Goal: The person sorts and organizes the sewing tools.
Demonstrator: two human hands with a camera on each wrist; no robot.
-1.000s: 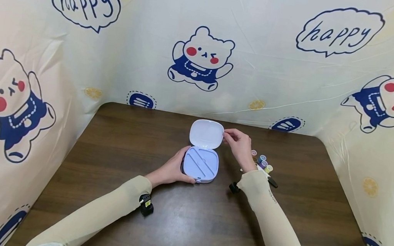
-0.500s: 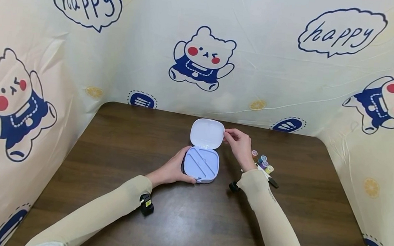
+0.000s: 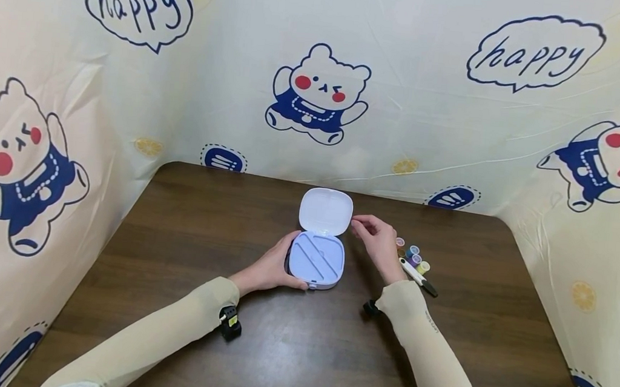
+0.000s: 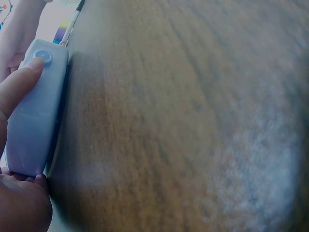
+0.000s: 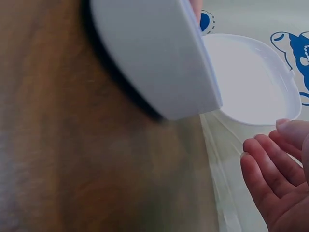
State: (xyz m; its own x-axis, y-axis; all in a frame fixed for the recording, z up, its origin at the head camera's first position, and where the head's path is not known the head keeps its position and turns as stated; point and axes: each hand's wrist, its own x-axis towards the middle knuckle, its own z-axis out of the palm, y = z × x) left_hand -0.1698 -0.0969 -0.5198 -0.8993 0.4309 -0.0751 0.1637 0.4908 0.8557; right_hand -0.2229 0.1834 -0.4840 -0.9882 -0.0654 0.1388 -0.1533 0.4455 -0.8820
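Note:
A small lavender box (image 3: 317, 261) stands on the table with its hinged lid (image 3: 326, 211) raised at the back. Its top shows a flat inner tray with diagonal ridges. My left hand (image 3: 270, 268) grips the box from the left; in the left wrist view the thumb lies by a round button (image 4: 43, 57) on the front wall, and fingertips reach under the near end. My right hand (image 3: 379, 241) is beside the lid's right edge, fingers loosely bent and holding nothing. In the right wrist view its thumb tip is close to the lid's rim; whether they touch I cannot tell.
Right of my right hand lie several small thread spools (image 3: 415, 259) in different colours. Next to them is a slim white tool (image 3: 418, 277) with a black end. The brown table (image 3: 203, 227) meets a printed cloth (image 3: 313, 157) at its back and sides.
My right hand has moved down and slightly toward me along the lid's right edge, uncovering more of the white tool. The left hand, box and raised lid have stayed in place.

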